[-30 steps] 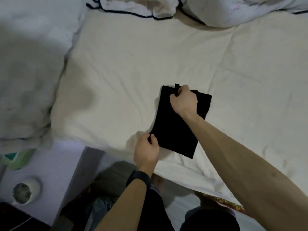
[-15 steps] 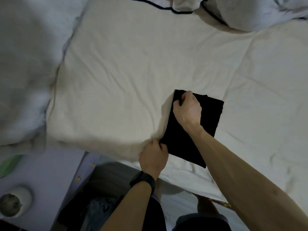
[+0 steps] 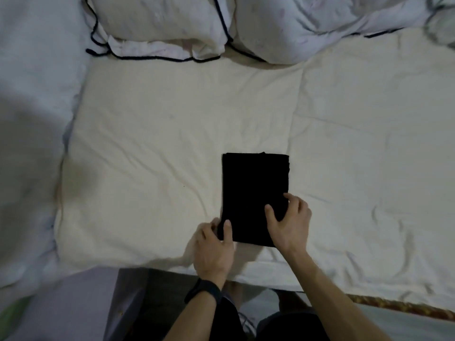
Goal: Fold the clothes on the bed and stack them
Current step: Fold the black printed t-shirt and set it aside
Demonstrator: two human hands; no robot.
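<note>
- Cream sheet covered the one bed (image 3: 147,143), wrinkled.
- Two white pillows (image 3: 160,20), dark-piped, lay side by side at its far end.
- One black garment (image 3: 253,188), folded into a flat rectangle, lay on the sheet by the near edge.
- Two hands held it: the left hand (image 3: 214,244) kept its grip pinched on the near left corner, thumb on top; the right hand (image 3: 289,225) had its grip curled at the near right edge.
- One black wristband (image 3: 203,291) circled the left wrist.
</note>
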